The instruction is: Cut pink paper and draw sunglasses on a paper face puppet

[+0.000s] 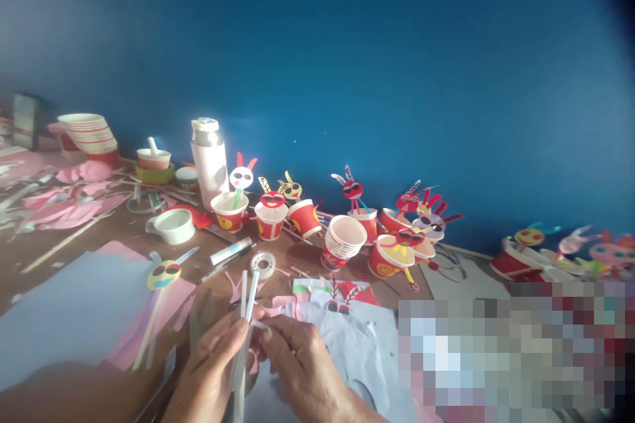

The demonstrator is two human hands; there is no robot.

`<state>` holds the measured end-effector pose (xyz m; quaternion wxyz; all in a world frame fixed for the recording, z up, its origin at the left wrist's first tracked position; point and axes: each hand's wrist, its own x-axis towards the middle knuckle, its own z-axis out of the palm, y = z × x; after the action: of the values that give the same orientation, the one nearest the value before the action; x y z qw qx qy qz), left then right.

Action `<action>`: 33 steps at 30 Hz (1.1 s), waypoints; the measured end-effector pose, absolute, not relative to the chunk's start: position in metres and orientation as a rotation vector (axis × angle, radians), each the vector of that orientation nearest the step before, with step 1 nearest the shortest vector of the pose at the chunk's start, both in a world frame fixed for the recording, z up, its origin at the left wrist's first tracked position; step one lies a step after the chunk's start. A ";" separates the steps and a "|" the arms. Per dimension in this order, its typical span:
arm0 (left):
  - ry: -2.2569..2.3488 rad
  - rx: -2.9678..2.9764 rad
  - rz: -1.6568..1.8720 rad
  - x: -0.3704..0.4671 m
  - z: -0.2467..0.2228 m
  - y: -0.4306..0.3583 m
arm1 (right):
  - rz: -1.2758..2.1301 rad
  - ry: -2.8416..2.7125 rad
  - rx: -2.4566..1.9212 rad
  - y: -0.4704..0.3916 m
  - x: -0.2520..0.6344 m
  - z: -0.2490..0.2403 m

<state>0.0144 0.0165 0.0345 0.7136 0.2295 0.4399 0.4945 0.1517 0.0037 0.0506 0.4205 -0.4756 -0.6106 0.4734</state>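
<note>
At the bottom centre my left hand [211,360] is closed around a pair of pale, translucent straws [252,294], which stand nearly upright with their tops above my fingers. My right hand [307,357] touches them from the side, its thumb and finger pinching a small whitish strip [260,325] against the straws; I cannot tell exactly what it is. Just beyond my hands lies a roll of tape [262,265]. To the left, a yellow paper face [164,275] with sunglasses and antennae is attached to long pale strips.
Red paper cups [270,228] holding paper-faced figures line the blue wall, beside a stack of cups [342,244]. A white flask [211,165], a white cup [173,227], a marker [231,251] and pink scraps [62,208] lie leftward. Blue paper [44,317] covers the front left.
</note>
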 end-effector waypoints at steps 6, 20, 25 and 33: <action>0.932 0.587 1.073 0.013 0.035 0.016 | 1.513 -1.111 -1.106 0.008 0.146 0.040; 1.128 0.619 1.154 0.013 0.023 0.013 | 1.628 -0.763 -0.929 0.015 0.135 0.011; 0.991 0.590 1.142 0.025 0.037 0.015 | 1.605 -0.755 -0.971 0.013 0.136 0.005; 0.972 0.499 1.193 0.030 0.042 0.008 | 1.632 -0.834 -0.996 0.007 0.136 0.029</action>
<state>0.0300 0.0078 0.0415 0.6905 0.2232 0.4345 0.5334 0.1361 0.0069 0.0288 0.5038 -0.4126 -0.3453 0.6758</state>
